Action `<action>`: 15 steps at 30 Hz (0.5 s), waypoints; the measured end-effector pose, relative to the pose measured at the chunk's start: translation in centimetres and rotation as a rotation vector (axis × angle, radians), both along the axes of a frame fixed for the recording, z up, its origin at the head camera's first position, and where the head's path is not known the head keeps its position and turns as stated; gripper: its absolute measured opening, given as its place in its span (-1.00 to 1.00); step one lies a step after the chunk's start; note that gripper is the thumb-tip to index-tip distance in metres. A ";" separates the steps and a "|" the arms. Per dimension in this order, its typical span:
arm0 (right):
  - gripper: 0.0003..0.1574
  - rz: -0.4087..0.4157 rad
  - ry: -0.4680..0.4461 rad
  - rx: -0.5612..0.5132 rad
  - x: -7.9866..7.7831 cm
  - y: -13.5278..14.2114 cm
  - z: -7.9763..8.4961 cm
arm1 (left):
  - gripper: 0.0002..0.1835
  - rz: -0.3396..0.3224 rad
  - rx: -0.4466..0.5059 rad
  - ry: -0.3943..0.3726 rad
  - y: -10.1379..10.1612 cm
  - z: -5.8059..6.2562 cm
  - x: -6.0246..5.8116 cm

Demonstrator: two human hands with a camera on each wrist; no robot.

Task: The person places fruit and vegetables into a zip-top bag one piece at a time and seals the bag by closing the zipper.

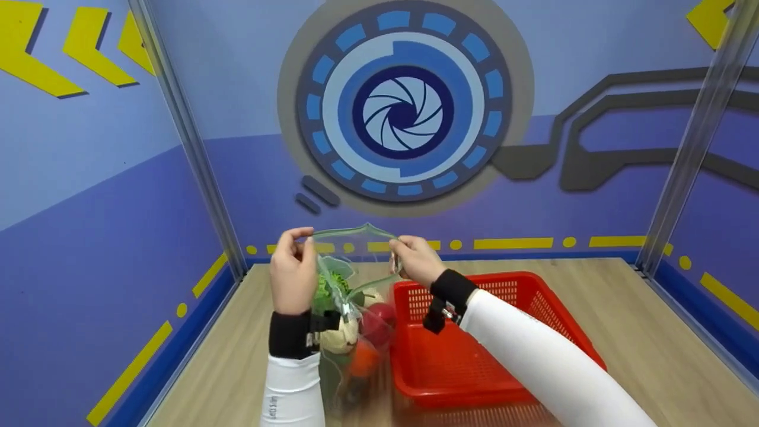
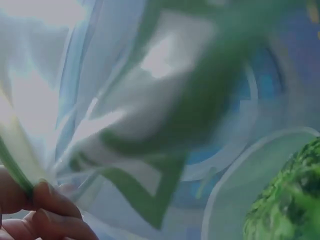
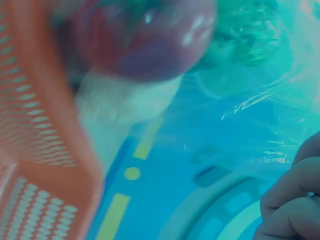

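Observation:
A clear plastic bag with a green zip edge (image 1: 341,231) is held up with its mouth spread. My left hand (image 1: 293,273) pinches the left side of the rim between thumb and fingers; in the left wrist view its fingertips (image 2: 57,212) grip the film. On the right side of the rim, my right hand (image 1: 418,259) pinches the bag too. Below the mouth, vegetables show through the film: a frilly green one (image 2: 287,200), a red tomato-like one (image 3: 150,45), pale pieces (image 1: 339,337) and an orange piece (image 1: 364,359).
A red perforated plastic basket (image 1: 450,362) stands on the wooden table (image 1: 658,338), right of the bag and partly under my right forearm. Painted blue walls (image 1: 249,184) with metal corner posts enclose the table's back and sides.

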State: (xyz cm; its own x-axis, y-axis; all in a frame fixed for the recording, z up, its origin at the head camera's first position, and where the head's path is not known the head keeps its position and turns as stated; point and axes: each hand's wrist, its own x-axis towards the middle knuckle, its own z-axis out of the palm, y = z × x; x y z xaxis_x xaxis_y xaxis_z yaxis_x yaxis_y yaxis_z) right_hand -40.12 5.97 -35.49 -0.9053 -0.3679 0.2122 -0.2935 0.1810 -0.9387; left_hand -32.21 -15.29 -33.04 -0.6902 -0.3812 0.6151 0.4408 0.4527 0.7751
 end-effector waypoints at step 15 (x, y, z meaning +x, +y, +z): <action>-0.57 -0.020 0.002 -0.051 0.3 -1.5 1.2 | -0.40 -0.170 0.124 -0.066 0.2 -5.1 4.9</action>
State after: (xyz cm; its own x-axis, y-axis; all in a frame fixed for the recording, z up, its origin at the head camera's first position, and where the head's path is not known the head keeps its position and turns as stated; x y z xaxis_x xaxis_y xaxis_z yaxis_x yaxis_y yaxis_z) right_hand -39.84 4.44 -34.24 -0.9121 -0.3380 0.2321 -0.2923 0.1389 -0.9462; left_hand -27.29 -15.06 -38.15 -0.7881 -0.3256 0.5224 0.4496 0.2752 0.8498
